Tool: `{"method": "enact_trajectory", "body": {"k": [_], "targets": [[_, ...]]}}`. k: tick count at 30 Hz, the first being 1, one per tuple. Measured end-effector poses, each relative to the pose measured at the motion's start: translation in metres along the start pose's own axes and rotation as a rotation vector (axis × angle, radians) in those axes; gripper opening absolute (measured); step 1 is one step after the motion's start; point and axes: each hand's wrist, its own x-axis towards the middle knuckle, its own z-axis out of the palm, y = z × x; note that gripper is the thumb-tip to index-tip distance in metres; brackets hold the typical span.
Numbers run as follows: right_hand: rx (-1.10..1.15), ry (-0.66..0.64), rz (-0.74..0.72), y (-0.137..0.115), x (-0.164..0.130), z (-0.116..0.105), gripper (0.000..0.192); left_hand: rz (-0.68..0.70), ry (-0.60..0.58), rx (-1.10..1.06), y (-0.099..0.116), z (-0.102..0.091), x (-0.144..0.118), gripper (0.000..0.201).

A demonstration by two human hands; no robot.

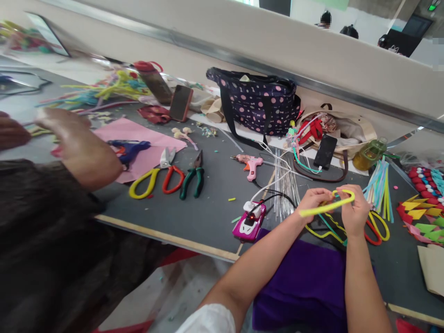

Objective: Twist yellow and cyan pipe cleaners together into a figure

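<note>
Dark-sleeved co-worker arm [79, 152] seen far left, blurred, above pink paper [138, 143]. Yellow- and red-handled scissors [156, 175] and green pliers [193, 178] laid on grey table [208, 217]. Pink glue gun [251, 165] placed mid-table, magenta power strip [250, 222] near edge. Yellow pipe cleaner [328, 206] held above table, bent into loop, between both hands: left hand [314, 200] fingers pinched on left end, right hand [354, 210] fingers closed on right bend. Purple cloth [305, 282] spread beneath forearms.

A fuzzy yellow pipe cleaner [328, 207], matt grey table [208, 217], glossy pink plastic glue gun [252, 165].
</note>
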Motion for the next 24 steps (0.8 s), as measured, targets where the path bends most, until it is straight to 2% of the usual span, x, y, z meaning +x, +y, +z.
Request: {"method": "enact_trajectory", "body": {"k": [8, 14, 17, 21, 24], "targets": [[0.122, 0.081, 0.151, 0.011, -0.022, 0.002, 0.017, -0.07, 0.035, -0.121, 0.005, -0.007, 0.003, 0.015], [0.314, 0.294, 0.428, 0.034, -0.029, 0.009, 0.02, -0.127, 0.003, -0.162, 0.004, -0.008, 0.004, 0.01], [0.277, 0.288, 0.43, 0.04, -0.029, 0.01, 0.026, -0.147, -0.017, -0.173, 0.004, -0.009, 0.005, 0.008], [0.189, 0.255, 0.356, 0.044, -0.03, 0.008, 0.029, -0.147, -0.02, -0.187, 0.006, -0.009, 0.006, 0.006], [0.154, 0.221, 0.327, 0.045, -0.03, 0.006, 0.029, -0.169, 0.006, -0.189, 0.006, -0.01, 0.006, 0.012]]}}
